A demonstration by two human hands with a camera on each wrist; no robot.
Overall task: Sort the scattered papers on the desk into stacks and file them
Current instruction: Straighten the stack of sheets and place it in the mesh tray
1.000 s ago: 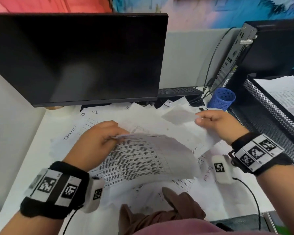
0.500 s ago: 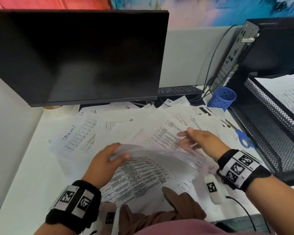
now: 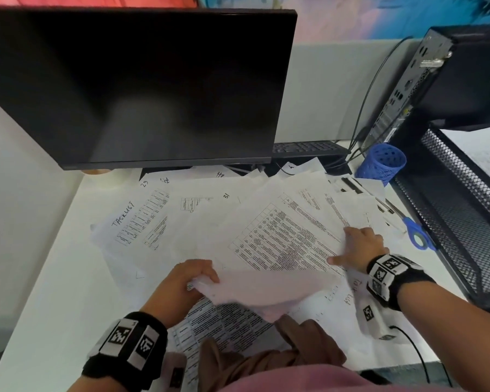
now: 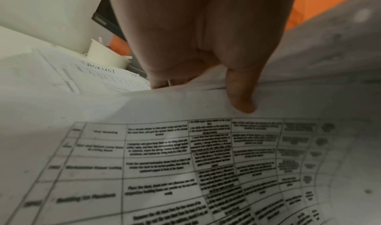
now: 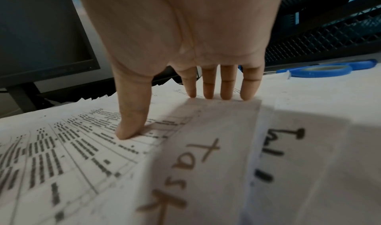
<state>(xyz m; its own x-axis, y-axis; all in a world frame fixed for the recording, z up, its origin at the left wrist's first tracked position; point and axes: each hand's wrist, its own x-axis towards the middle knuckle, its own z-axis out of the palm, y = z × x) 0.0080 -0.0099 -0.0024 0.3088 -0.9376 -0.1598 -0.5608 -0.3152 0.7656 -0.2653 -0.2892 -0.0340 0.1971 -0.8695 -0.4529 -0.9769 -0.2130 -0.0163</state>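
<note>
White printed and handwritten papers (image 3: 198,216) lie scattered over the desk below the monitor. My left hand (image 3: 186,281) pinches the edge of a small stack of sheets (image 3: 266,290) lifted off the desk near my body; in the left wrist view the thumb (image 4: 241,98) lies on the top printed sheet (image 4: 164,163). My right hand (image 3: 357,247) rests flat, fingers straight, on a printed table sheet (image 3: 280,239). Its fingertips (image 5: 226,93) and thumb touch the sheets in the right wrist view, beside a handwritten "task" page (image 5: 206,163).
A black monitor (image 3: 142,86) overhangs the back of the desk. A black mesh tray (image 3: 470,222) holding papers stands at the right, with blue scissors (image 3: 416,233) and a blue pen cup (image 3: 382,162) beside it. A computer case (image 3: 425,80) stands behind.
My right hand let go of the sheet it held up and came down flat on the papers at the right. My left hand drew its stack nearer to my body.
</note>
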